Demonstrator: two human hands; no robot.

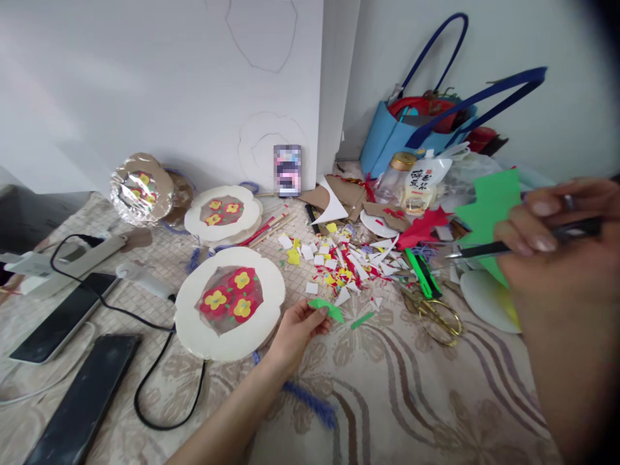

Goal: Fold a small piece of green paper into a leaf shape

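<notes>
My left hand [298, 329] pinches a small cut piece of green paper [328, 310] between thumb and fingers, just above the tablecloth. Close by lies a thin green paper strip [362, 320]. Raised at the right, my right hand [552, 226] is closed around a black pen-like tool with a silver tip [484, 250]. A larger sheet of green paper [494, 200] is also in the fingers of that hand. Left of my left hand rests a white scalloped disc [191, 326] with red and yellow paper flowers [232, 297] in its centre.
Paper scraps [346, 261] cover the middle, beside gold-handled scissors [438, 323] and a green cutter [420, 274]. A blue bag [387, 142], a jar [390, 181] and a pouch [423, 181] stand behind. Phones [62, 316], a power strip [80, 265] and cables lie left.
</notes>
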